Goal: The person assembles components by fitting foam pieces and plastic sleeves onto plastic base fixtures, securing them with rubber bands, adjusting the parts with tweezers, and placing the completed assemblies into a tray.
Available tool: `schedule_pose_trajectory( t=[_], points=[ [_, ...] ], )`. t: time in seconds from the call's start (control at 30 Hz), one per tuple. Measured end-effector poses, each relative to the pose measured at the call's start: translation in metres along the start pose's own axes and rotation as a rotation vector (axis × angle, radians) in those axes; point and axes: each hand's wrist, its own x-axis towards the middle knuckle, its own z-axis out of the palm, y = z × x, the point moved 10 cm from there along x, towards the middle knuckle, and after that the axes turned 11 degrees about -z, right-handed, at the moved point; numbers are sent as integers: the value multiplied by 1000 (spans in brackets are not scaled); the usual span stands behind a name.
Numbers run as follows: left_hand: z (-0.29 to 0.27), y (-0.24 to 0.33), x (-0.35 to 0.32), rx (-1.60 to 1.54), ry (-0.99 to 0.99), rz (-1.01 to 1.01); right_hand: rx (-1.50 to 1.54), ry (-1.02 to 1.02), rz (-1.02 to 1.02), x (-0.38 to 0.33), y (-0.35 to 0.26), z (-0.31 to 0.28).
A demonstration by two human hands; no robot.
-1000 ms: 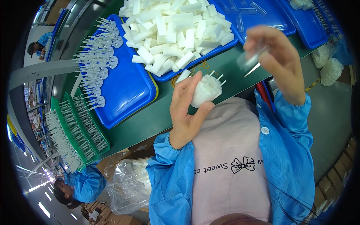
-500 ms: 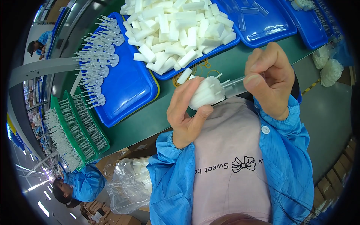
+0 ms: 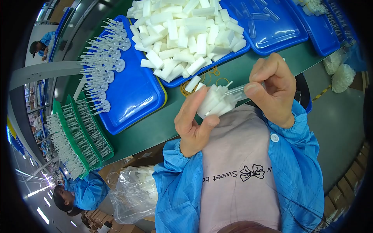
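Note:
My left hand (image 3: 190,126) is closed around a bunch of white plastic pieces (image 3: 215,103), held over the near edge of the bench. Thin white stems stick out of the bunch toward the right. The right hand (image 3: 274,91) pinches a clear tube (image 3: 235,93) between thumb and fingers. The tube's left end reaches the bunch, lying along one of its stems; whether it is pushed onto that stem I cannot tell. Just beyond my left hand, a loose white foam-like block (image 3: 192,84) lies on the bench near yellow rubber bands (image 3: 213,72).
A blue tray (image 3: 241,49) is heaped with white blocks (image 3: 186,33). Another blue tray (image 3: 278,44) holds clear tubes. White stemmed parts (image 3: 99,70) line a blue tray (image 3: 136,91) at left, beside a green rack (image 3: 83,143) of similar parts. Two people sit farther left.
My right hand has shifted left and slightly down, bringing the clear tube closer into the bunch. The left hand has turned the white bunch a little.

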Motion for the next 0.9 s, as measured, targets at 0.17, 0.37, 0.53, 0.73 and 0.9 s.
schedule_pose_trajectory(
  t=[0.17,0.37,0.53,0.73,0.9],
  points=[
    [6,12,2,61,-83,98,33,7,25,2,0,0],
    [6,17,2,99,-78,149,36,-40,85,0,7,7],
    [5,24,1,117,-87,177,98,-23,137,-2,12,9],
    [5,28,-1,218,-98,242,35,-65,90,0,11,12],
    [4,31,1,296,-84,276,193,-105,296,3,29,20]
  ],
)
